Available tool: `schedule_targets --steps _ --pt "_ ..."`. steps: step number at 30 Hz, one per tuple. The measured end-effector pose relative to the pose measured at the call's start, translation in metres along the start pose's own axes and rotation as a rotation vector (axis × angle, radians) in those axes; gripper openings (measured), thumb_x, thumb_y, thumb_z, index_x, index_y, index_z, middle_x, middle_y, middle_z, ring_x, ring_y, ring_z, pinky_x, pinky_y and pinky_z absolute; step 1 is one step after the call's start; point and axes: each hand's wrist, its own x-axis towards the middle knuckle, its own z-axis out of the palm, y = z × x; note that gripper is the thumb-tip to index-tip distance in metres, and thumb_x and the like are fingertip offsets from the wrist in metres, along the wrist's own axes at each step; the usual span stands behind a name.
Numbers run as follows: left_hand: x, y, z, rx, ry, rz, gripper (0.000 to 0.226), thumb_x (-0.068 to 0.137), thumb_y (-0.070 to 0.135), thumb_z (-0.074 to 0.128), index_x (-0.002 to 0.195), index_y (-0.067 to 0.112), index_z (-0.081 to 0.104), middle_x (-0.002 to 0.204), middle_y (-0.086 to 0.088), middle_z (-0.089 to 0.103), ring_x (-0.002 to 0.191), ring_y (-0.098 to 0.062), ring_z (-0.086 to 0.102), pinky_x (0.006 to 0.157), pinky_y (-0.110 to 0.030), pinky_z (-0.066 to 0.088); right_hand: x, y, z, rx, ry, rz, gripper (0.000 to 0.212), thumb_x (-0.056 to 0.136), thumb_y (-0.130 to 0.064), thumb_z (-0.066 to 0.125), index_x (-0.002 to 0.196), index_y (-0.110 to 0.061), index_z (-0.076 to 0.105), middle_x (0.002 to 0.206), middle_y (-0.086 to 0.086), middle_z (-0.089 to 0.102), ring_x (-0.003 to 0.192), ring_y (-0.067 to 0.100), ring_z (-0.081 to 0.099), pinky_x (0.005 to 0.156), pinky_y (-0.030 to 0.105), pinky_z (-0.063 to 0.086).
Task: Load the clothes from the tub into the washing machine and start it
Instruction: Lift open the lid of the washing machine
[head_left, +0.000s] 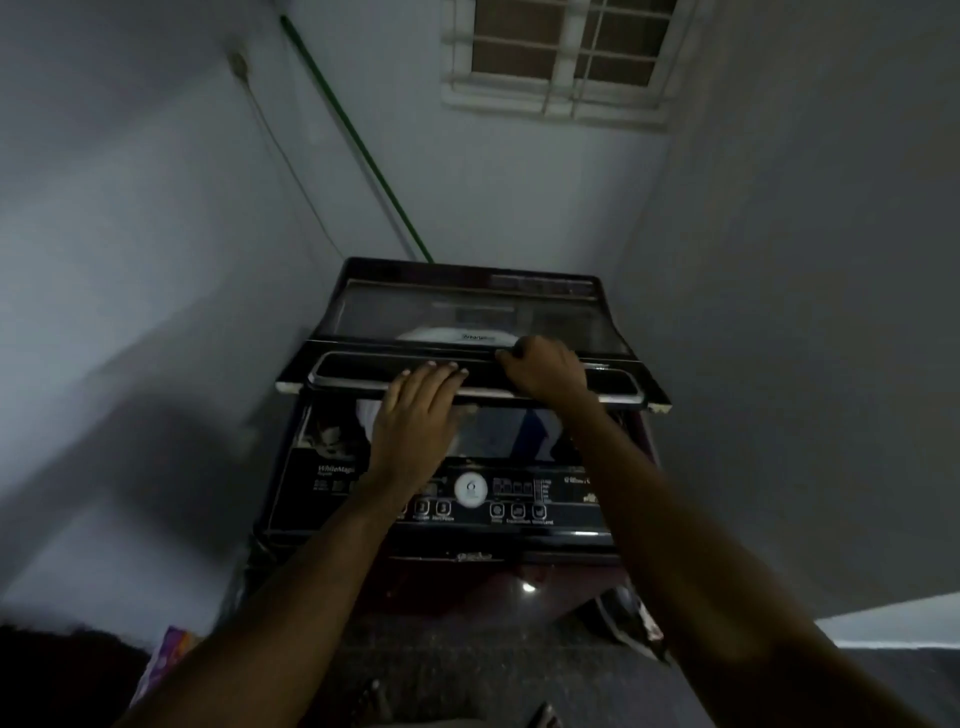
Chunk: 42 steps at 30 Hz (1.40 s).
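Atop the washer (457, 577), grips the raised fold of the lid (618, 383) with the right hand (545, 366), fingers curled over it; lays the left hand (415, 415) flat just beside, fingers straight on the dark front bar. Under the glass, glimpses clothes (535, 434), white and blue, inside the drum, partly hidden by both wrists. Cannot read most panel (519, 512) labels in dim light. Bottom left, cuts off a purple packet (169, 657), contents unclear.
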Motion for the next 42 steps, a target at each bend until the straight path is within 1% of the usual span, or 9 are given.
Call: schedule_targets --steps 2,4,7,9,11,18,24,34,42 --pt "0.038 -0.009 -0.012 0.027 0.122 0.033 0.038 0.097 0.042 0.046 0.116 0.015 0.066 0.114 -0.001 0.067 0.103 -0.024 0.063 0.087 -0.035 0.038 0.006 -0.012 -0.037 0.029 -0.083 -0.026 0.040 0.094 -0.046 0.045 0.096 -0.010 0.064 0.096 0.013 0.067 0.088 0.028 0.063 0.083 0.042 0.052" --pt "0.070 -0.016 -0.021 0.025 0.188 0.072 0.038 0.099 0.041 0.041 0.111 0.017 0.068 0.107 0.001 0.069 0.095 -0.023 0.063 0.079 -0.034 0.036 0.004 -0.021 -0.059 -0.031 0.011 -0.039 0.038 0.093 -0.043 0.043 0.097 -0.012 0.066 0.099 0.013 0.067 0.089 0.030 0.063 0.081 0.037 0.050" --pt "0.103 -0.023 -0.027 -0.018 0.278 0.102 0.038 0.101 0.040 0.040 0.106 0.018 0.070 0.101 0.002 0.069 0.091 -0.023 0.063 0.076 -0.033 0.035 -0.010 -0.026 -0.055 -0.039 0.544 -0.146 0.026 0.092 -0.033 0.048 0.089 -0.014 0.067 0.092 0.010 0.069 0.088 0.031 0.064 0.078 0.035 0.045" --pt "0.123 -0.028 -0.029 -0.060 0.322 0.116 0.034 0.100 0.039 0.044 0.105 0.018 0.070 0.100 0.003 0.069 0.091 -0.021 0.062 0.076 -0.033 0.036 -0.018 -0.024 -0.037 0.008 0.905 -0.254 0.014 0.091 -0.022 0.056 0.098 -0.014 0.066 0.105 0.007 0.067 0.104 0.027 0.060 0.090 0.036 0.043" --pt "0.142 -0.033 -0.031 -0.102 0.370 0.130 0.028 0.098 0.039 0.052 0.102 0.018 0.071 0.098 0.002 0.068 0.091 -0.019 0.058 0.077 -0.032 0.037 -0.016 -0.021 -0.012 0.052 1.007 -0.305 0.028 0.090 -0.015 0.061 0.118 -0.012 0.061 0.130 0.007 0.056 0.129 0.024 0.046 0.104 0.038 0.038" --pt "0.187 -0.051 -0.021 -0.072 0.505 0.144 0.018 0.099 0.037 0.051 0.110 0.024 0.057 0.109 0.003 0.045 0.093 -0.023 0.048 0.082 -0.036 0.035 0.049 -0.023 -0.012 0.008 1.019 -0.391 0.054 0.087 -0.005 0.061 0.138 -0.012 0.043 0.154 0.009 0.027 0.147 0.026 0.014 0.111 0.053 0.032" --pt "0.217 -0.089 0.018 0.097 0.368 0.226 0.056 0.098 0.041 0.050 0.147 0.016 0.039 0.147 -0.004 0.039 0.140 -0.025 0.033 0.114 -0.046 0.024 0.107 -0.032 -0.045 -0.051 1.012 -0.367 0.051 0.094 -0.013 0.053 0.143 -0.013 0.039 0.155 0.011 0.028 0.147 0.028 0.015 0.116 0.049 0.025" --pt "0.337 -0.107 0.050 0.111 0.117 0.008 0.066 0.081 0.024 0.074 0.140 0.011 0.047 0.129 -0.011 0.057 0.125 -0.031 0.050 0.115 -0.053 0.027 0.222 -0.038 -0.104 -0.108 0.800 -0.334 0.070 0.086 -0.004 0.049 0.151 -0.017 0.024 0.157 0.005 0.024 0.148 0.023 0.011 0.117 0.046 0.023" --pt "0.393 -0.120 0.084 0.012 -0.159 -0.125 0.078 0.083 0.005 0.067 0.150 0.011 0.027 0.149 -0.013 0.035 0.143 -0.030 0.024 0.115 -0.048 0.028 0.295 -0.037 -0.135 -0.073 0.588 -0.284 0.075 0.089 0.006 0.049 0.152 -0.023 0.019 0.159 0.002 0.019 0.148 0.019 0.007 0.114 0.045 0.031"
